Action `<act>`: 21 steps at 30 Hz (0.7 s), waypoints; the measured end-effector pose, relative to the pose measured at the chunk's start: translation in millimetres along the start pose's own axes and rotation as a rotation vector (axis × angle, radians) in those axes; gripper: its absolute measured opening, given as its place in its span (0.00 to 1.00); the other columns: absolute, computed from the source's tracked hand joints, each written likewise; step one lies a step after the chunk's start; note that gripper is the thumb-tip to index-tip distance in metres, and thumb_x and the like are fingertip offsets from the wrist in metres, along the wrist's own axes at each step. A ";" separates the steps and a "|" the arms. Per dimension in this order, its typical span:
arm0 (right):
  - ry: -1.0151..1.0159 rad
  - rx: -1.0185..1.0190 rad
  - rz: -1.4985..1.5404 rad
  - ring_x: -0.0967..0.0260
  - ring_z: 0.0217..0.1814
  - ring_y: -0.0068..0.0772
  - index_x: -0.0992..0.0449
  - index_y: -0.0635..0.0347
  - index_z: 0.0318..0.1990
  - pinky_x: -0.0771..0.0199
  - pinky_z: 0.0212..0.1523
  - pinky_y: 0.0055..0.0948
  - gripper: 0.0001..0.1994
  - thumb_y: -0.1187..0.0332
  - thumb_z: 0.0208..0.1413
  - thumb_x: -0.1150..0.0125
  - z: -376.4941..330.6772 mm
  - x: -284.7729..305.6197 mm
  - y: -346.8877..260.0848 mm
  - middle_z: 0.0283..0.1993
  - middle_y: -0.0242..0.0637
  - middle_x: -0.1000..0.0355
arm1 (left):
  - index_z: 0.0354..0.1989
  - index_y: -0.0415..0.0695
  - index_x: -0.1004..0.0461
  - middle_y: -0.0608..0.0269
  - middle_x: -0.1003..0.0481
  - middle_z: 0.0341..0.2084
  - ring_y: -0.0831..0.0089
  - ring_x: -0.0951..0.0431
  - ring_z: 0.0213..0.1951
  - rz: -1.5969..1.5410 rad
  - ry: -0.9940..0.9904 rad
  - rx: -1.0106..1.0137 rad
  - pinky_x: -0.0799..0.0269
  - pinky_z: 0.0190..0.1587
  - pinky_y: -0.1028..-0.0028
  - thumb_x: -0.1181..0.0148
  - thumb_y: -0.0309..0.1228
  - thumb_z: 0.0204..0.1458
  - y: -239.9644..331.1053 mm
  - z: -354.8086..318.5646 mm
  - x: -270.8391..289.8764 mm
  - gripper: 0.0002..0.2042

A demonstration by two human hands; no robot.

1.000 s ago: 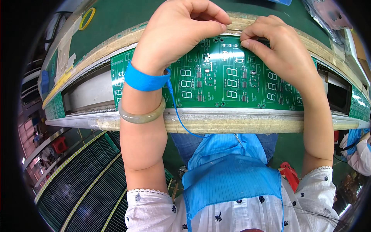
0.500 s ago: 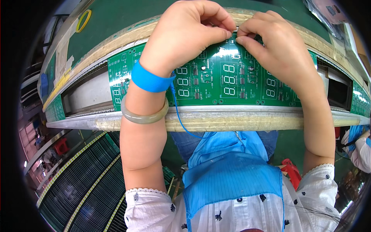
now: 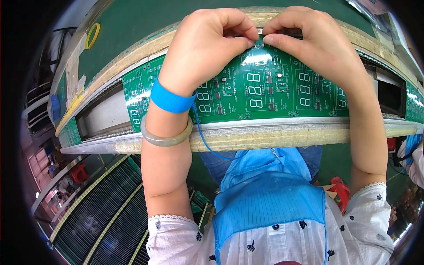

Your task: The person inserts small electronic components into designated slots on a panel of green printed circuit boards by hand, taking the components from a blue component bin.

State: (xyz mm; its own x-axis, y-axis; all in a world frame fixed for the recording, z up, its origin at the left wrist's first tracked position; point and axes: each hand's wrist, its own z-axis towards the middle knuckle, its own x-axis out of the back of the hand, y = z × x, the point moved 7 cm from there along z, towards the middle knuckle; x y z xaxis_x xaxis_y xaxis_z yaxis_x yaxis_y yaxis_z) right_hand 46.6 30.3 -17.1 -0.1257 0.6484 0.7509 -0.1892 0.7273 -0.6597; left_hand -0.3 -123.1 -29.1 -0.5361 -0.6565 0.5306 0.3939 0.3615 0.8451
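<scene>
A long green circuit board panel [image 3: 229, 106] printed with repeated white digit outlines lies in a metal-edged rail before me. It carries small chips and a few round white-and-black components. My left hand [image 3: 207, 48] arches over the panel, thumb and forefinger pinched at its far edge. Close beside those fingertips, my right hand [image 3: 316, 46] is also closed in a pinch at the same edge. Whatever sits between the fingers is too small or covered to make out. On my left wrist are a blue corded band [image 3: 172, 98] and a pale bangle [image 3: 165, 139].
Wooden rails [image 3: 274, 137] border the board channel, with open gaps at both ends. A yellow ring [image 3: 92, 36] rests on the green surface beyond. Racks of stacked green boards [image 3: 101, 207] stand low at left; a red object [image 3: 340, 192] lies low at right. Another person's sleeve [image 3: 413, 163] shows far right.
The view has shifted slightly. Both hands stay pinched at the panel's far edge; my right thumb sits a little higher in the picture. More of the panel's right-hand digits now show.
</scene>
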 end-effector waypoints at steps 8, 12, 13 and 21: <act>-0.051 -0.025 -0.011 0.22 0.41 0.53 0.16 0.66 0.37 0.22 0.43 0.43 0.12 0.65 0.55 0.34 6.5 7.4 -13.5 0.36 0.51 0.20 | 0.37 0.39 0.16 0.59 0.17 0.27 0.74 0.19 0.29 0.022 0.011 -0.026 0.22 0.36 0.74 0.35 0.22 0.48 3.3 -1.1 -0.1 0.07; -0.051 -0.003 -0.024 0.22 0.40 0.52 0.16 0.67 0.37 0.23 0.43 0.43 0.12 0.65 0.56 0.34 6.5 8.0 -12.4 0.35 0.50 0.20 | 0.36 0.39 0.16 0.59 0.17 0.27 0.75 0.18 0.30 0.005 0.016 -0.046 0.22 0.37 0.74 0.35 0.21 0.49 3.5 -0.6 -0.6 0.07; -0.054 0.001 -0.015 0.22 0.40 0.52 0.16 0.67 0.37 0.23 0.43 0.43 0.12 0.65 0.56 0.35 6.2 8.5 -12.2 0.35 0.50 0.20 | 0.36 0.39 0.17 0.60 0.17 0.27 0.75 0.18 0.30 -0.006 0.017 -0.045 0.22 0.37 0.74 0.35 0.21 0.49 3.5 -0.1 -0.7 0.07; -0.079 -0.022 0.015 0.22 0.40 0.52 0.16 0.67 0.37 0.23 0.43 0.43 0.12 0.64 0.56 0.35 4.6 14.7 -24.7 0.35 0.50 0.20 | 0.36 0.38 0.18 0.63 0.18 0.29 0.78 0.19 0.33 0.044 -0.032 0.002 0.22 0.39 0.77 0.35 0.20 0.52 4.2 -1.4 -1.5 0.05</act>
State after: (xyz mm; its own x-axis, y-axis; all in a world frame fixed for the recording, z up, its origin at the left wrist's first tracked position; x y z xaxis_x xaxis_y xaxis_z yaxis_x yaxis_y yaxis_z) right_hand 45.0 20.9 10.4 -0.2052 0.6400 0.7405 -0.1657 0.7230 -0.6707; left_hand 3.2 -121.5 -26.4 -0.5415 -0.6185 0.5694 0.4164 0.3911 0.8208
